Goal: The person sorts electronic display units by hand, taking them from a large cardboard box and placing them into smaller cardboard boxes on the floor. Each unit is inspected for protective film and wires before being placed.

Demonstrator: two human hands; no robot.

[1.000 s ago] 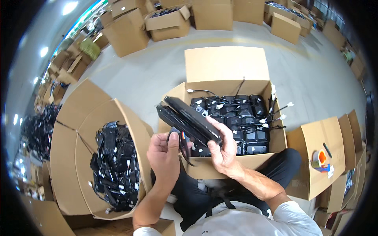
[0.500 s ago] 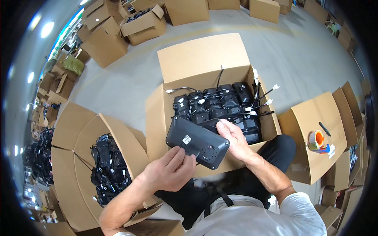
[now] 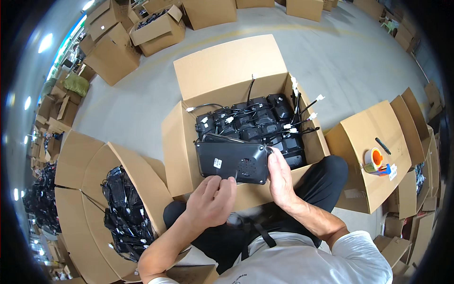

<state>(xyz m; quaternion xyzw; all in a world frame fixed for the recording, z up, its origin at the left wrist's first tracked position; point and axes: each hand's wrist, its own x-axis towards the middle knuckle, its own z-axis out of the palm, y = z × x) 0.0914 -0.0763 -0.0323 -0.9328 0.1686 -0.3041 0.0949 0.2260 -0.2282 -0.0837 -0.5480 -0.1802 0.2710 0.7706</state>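
Note:
A flat black rectangular plastic unit [image 3: 229, 158], with a small white label and a patch of round holes, is held between my hands above the open carton. My right hand [image 3: 283, 182] grips its right end, the thumb along the edge and the other fingers hidden behind. My left hand [image 3: 210, 201] is closed at its lower edge, fingertips pressed together against it; anything smaller in that pinch is hidden. Another dark edge shows just behind the unit's top. Inside the carton [image 3: 231, 57] lie rows of black housings [image 3: 253, 116] with black cables and white connectors.
At left stands an open carton [image 3: 80, 189] holding black bagged parts [image 3: 125, 213]. On a closed carton [image 3: 350, 165] at right lie a tape roll [image 3: 373, 157], a blue-and-orange tool [image 3: 385, 170] and a black pen [image 3: 383, 146]. More cartons [image 3: 111, 54] line the far floor.
The black unit has turned from a slant to nearly level. My right hand has shifted down along its right end, and my left hand has moved to its lower edge. The view has shifted slightly.

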